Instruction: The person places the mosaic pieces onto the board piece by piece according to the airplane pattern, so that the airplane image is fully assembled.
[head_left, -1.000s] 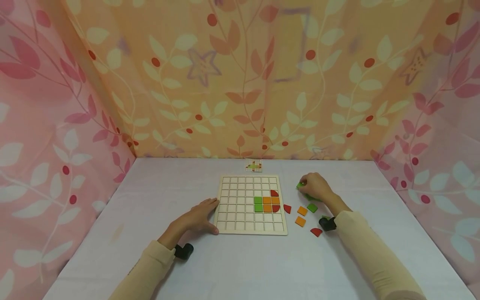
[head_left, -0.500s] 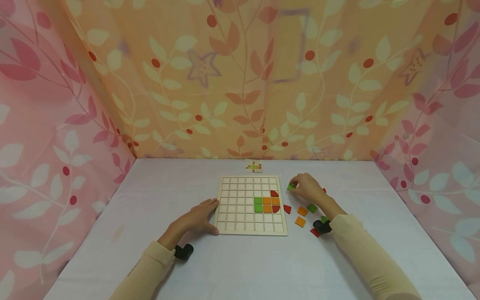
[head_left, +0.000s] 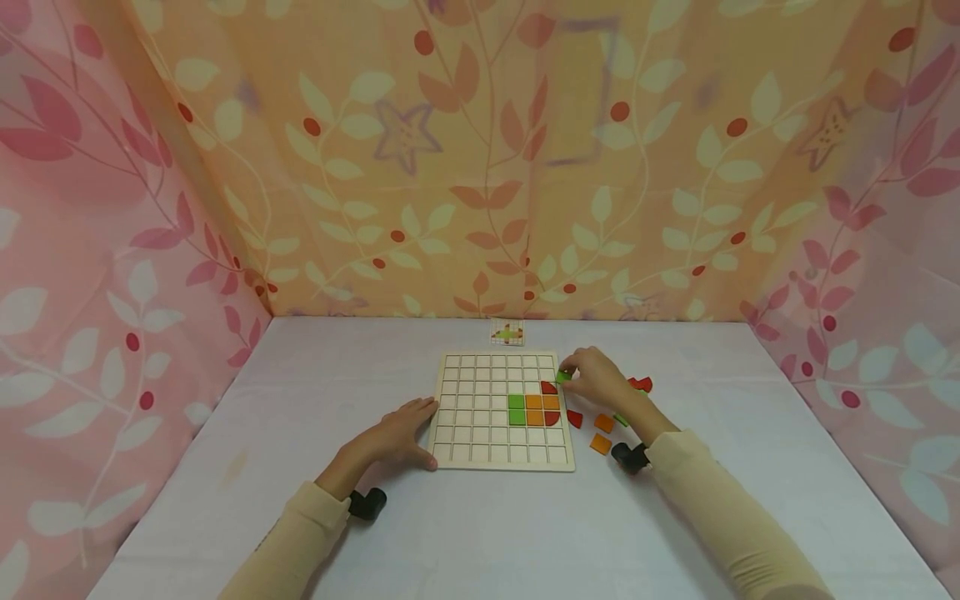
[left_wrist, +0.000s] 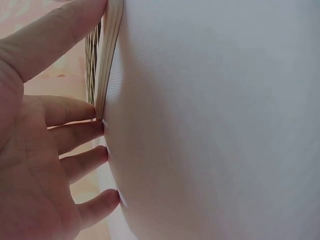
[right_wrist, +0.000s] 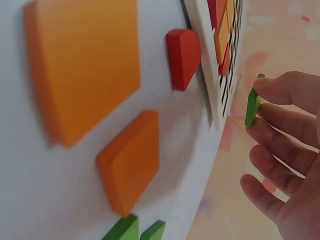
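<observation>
A wooden grid board point(head_left: 472, 429) lies mid-table, with two green squares point(head_left: 517, 410), several orange squares point(head_left: 534, 409) and two red rounded pieces point(head_left: 549, 387) on its right side. The left hand point(head_left: 397, 433) rests against the board's left edge, fingers spread; in the left wrist view its fingertips meet the table beside the board edge point(left_wrist: 111, 55). The right hand point(head_left: 596, 377) pinches a green piece point(head_left: 564, 377) by the board's upper right edge. In the right wrist view the thumb and fingers of the right hand point(right_wrist: 287, 130) grip that green piece point(right_wrist: 253, 102) above the surface.
Right of the board lie a red piece point(head_left: 574, 418), two orange squares point(head_left: 601, 443), a green piece point(head_left: 621, 420) partly under the forearm, and red pieces point(head_left: 641, 384) behind the wrist. A small patterned card point(head_left: 507, 332) lies behind the board. Floral cloth point(head_left: 480, 208) stands at the back.
The right hand has moved left with the green piece, from the loose pieces to the board's edge. Red pieces behind its wrist have come into view. The left hand has stayed put.
</observation>
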